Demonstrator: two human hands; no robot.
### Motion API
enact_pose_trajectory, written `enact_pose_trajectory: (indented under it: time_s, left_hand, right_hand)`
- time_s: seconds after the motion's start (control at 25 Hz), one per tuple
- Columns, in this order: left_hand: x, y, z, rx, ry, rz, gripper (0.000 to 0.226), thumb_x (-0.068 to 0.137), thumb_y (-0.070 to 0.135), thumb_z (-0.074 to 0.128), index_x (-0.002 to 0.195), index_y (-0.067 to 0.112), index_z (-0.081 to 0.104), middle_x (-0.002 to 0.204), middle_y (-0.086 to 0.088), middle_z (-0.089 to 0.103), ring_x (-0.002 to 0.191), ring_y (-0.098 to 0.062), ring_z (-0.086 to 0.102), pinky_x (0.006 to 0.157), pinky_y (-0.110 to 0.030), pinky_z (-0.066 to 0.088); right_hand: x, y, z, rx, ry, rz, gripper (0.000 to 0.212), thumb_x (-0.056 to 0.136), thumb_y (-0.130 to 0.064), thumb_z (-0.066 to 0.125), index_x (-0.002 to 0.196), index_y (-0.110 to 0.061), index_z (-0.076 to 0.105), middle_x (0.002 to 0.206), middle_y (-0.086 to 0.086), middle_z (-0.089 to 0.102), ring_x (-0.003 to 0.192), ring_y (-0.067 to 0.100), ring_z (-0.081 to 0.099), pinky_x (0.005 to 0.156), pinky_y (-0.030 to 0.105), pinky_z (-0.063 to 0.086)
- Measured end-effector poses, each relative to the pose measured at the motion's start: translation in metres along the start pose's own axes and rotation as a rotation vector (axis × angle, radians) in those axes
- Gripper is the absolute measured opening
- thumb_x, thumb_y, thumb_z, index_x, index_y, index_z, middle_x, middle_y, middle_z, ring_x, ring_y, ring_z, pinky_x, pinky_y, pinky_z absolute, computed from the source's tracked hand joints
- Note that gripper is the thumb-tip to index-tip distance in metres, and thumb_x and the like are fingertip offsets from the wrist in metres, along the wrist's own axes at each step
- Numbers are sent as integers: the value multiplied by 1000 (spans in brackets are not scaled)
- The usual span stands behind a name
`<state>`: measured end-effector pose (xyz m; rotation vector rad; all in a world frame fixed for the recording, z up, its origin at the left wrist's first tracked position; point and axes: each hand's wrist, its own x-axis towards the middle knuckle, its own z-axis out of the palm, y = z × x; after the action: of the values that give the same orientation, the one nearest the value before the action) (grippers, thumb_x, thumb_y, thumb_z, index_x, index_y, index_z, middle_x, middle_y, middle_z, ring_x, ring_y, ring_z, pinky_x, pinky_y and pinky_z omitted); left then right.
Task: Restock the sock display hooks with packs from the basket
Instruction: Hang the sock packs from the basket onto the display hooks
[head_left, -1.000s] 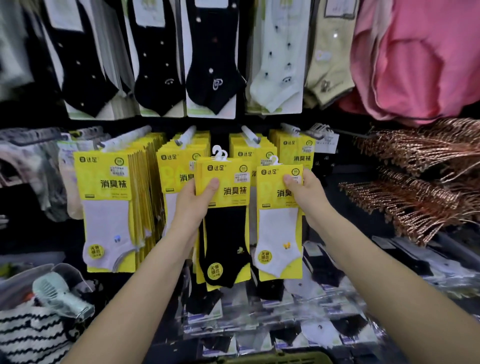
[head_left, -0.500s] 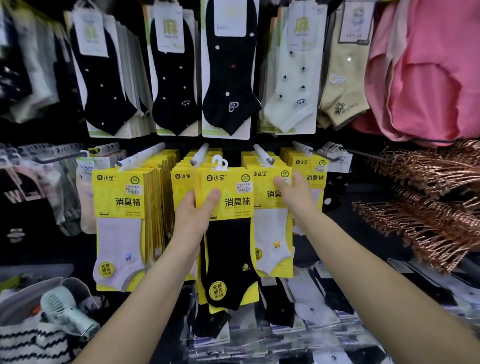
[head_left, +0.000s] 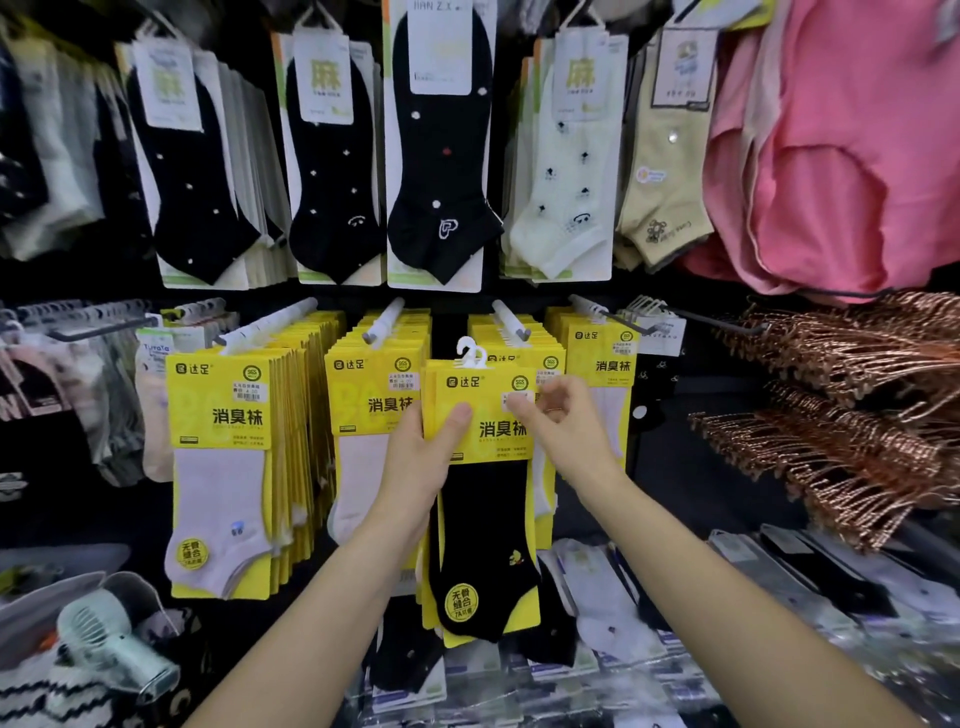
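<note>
My left hand (head_left: 426, 462) grips a small stack of yellow sock packs (head_left: 483, 431) by the left edge, thumb on the front. The front pack shows a black sock and has a white hanger hook on top. The stack hangs in front of the third display hook (head_left: 511, 319). My right hand (head_left: 563, 426) is at the stack's upper right corner, thumb tip on the front card, fingers loosely curled and blurred, holding nothing. Yellow packs with white socks fill the neighbouring hooks (head_left: 384, 319), (head_left: 270, 325), (head_left: 587, 306). The basket is out of view.
Black, white and beige socks (head_left: 441, 156) hang in the row above. Pink garments (head_left: 831, 156) and copper-coloured hangers (head_left: 852, 415) crowd the right. A mint hand-held fan (head_left: 109, 644) lies at lower left. Plastic-wrapped sock packs (head_left: 613, 623) cover the shelf below.
My right hand pushed the white-sock pack onto the third hook, let it go and came back to the stack in my left hand. The view moved closer and tilted up.
</note>
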<state>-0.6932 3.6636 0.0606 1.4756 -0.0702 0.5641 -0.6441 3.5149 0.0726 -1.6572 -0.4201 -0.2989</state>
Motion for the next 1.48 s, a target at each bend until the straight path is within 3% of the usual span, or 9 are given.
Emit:
enact_pose_trajectory:
  time_s: [0.08, 0.28, 0.4, 0.56, 0.72, 0.92, 1.08, 1.2, 1.48]
  left_hand:
    - [-2, -2, 8, -2, -14, 1, 23, 90, 29, 59, 112, 21, 59, 112, 2, 68, 102, -12, 65, 84, -28, 53]
    - [-4, -5, 9, 8, -24, 1, 30, 98, 35, 41, 119, 18, 53, 118, 3, 63, 109, -9, 59, 89, -27, 49]
    - [1, -3, -2, 22, 44, 37, 20, 98, 37, 40, 109, 28, 54, 112, 11, 62, 103, 0, 57, 84, -22, 45]
    - [4, 4, -19, 28, 84, 68, 15, 98, 37, 40, 98, 37, 54, 99, 21, 63, 92, 9, 59, 73, -11, 44]
    - [5, 6, -32, 22, 91, 56, 16, 98, 36, 40, 102, 33, 55, 110, 9, 65, 106, -10, 61, 89, -32, 48]
    - [4, 13, -40, 23, 93, 58, 19, 98, 36, 40, 101, 31, 58, 110, 6, 66, 106, -15, 62, 95, -39, 48]
    - [5, 13, -42, -5, 106, 37, 18, 98, 35, 40, 101, 31, 57, 112, 2, 66, 108, -20, 62, 94, -41, 49]
    - [3, 8, -41, -14, 106, 20, 17, 98, 37, 40, 100, 32, 56, 111, 3, 66, 104, -14, 63, 91, -37, 51]
    - [2, 4, -32, -56, 83, -6, 24, 98, 35, 40, 114, 24, 55, 116, 0, 65, 109, -20, 61, 96, -45, 48]
  right_hand:
    - [-2, -4, 0, -47, -35, -4, 19, 83, -32, 68, 94, -21, 56, 95, -3, 66, 90, 13, 62, 79, 22, 52]
    - [1, 1, -16, 83, 31, 102, 8, 91, -20, 60, 93, -21, 52, 88, -5, 67, 77, 2, 64, 66, 13, 49]
    - [9, 4, -22, 156, 99, 177, 19, 93, -19, 56, 111, -14, 52, 113, 6, 64, 103, 17, 60, 87, 29, 48]
    - [26, -1, -25, 90, 148, 128, 35, 94, -20, 55, 127, -13, 45, 118, 6, 57, 106, 17, 55, 92, 25, 45]
    - [35, -8, -8, -69, 144, 84, 17, 92, -21, 58, 105, -21, 46, 89, -9, 59, 82, 6, 56, 63, 12, 45]
    - [39, -6, 7, -129, 180, 77, 25, 92, -22, 59, 115, -15, 50, 84, -12, 50, 83, 10, 45, 73, 24, 38]
    - [30, 4, 4, -105, 172, 124, 23, 94, -21, 55, 115, -16, 48, 109, 1, 58, 79, 4, 51, 72, 23, 42]
    - [26, 9, -7, -47, 216, 164, 37, 94, -22, 56, 127, -9, 45, 127, 9, 54, 113, 21, 54, 95, 36, 45]
    - [33, -4, -14, -82, 172, 61, 43, 94, -24, 54, 133, -11, 41, 107, -2, 56, 99, 14, 53, 85, 29, 42]
